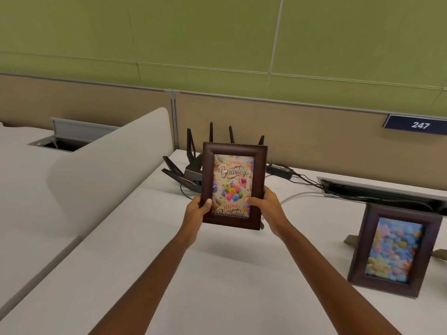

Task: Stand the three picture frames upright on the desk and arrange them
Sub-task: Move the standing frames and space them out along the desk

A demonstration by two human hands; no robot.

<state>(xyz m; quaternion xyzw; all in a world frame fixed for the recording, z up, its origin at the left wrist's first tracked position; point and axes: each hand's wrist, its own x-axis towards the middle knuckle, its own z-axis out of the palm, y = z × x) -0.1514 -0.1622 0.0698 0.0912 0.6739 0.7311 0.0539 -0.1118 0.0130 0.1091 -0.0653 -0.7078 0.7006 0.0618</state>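
Birthday frame (233, 187) upright, lifted off the table (217, 274) toward its back edge, in front of router (193, 170). Left hand (197, 211) and right hand (266, 204) pinch its lower side rails, thumbs on front, other fingers hidden behind. Flower frame (394, 252) stands upright near table's right edge, well apart.

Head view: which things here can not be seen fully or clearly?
All in the head view.
Router: body mostly hidden behind the birthday frame.
Birthday frame's stand: hidden by the frame itself.
Tan object: cut off by the right edge.
Flower frame: its picture is blurred.
Third frame: not in view.
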